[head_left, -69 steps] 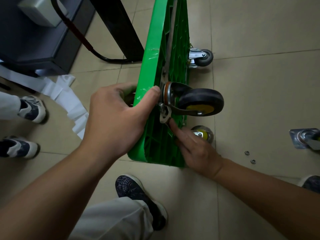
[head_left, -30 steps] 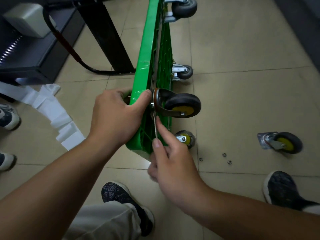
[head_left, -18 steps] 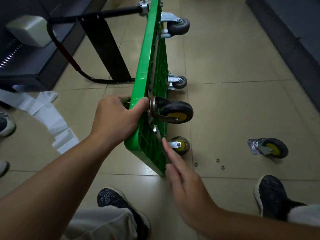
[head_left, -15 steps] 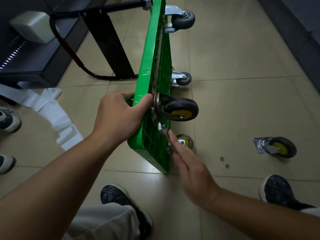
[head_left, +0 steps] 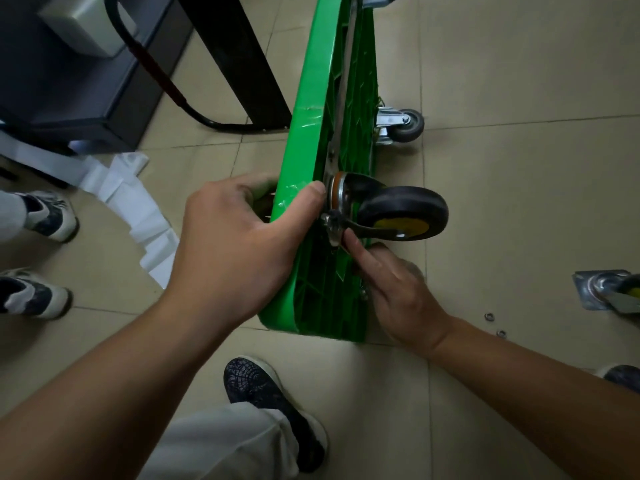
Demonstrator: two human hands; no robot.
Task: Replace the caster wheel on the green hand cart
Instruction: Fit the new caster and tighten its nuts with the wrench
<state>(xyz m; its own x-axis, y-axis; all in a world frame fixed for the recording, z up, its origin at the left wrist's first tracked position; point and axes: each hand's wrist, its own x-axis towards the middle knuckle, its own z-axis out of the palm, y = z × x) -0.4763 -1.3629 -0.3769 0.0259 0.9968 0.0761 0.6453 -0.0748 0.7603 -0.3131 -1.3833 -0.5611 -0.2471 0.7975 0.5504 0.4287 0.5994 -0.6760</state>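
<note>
- Cart (head_left: 311, 133): stands on edge on the floor.
- Left hand (head_left: 235, 251): fingers wrapped over cart rim, thumb bracing the mounting plate.
- Caster wheel (head_left: 401, 216): seated against underside; fastening stage, likely.
- Right hand (head_left: 401, 299): forefinger at plate corner; grasp indiscernible.
- Fasteners (head_left: 489, 317): loose on floor; probably needed next.

**Colours around the cart**

Bright green hand cart (head_left: 308, 140), ribbed underside in the same green. Caster wheel (head_left: 403, 213) — black tyre, yellow hub, silver fork, orange ring at the plate. Small wheel (head_left: 410, 124) grey. Beige floor tiles (head_left: 519, 202) with thin darker joints. White paper strips (head_left: 138, 209). Dark shoe (head_left: 266, 393) with pale net pattern; light grey trouser (head_left: 225, 445). Loose caster (head_left: 602, 292) — silver, a bit of yellow.
</note>
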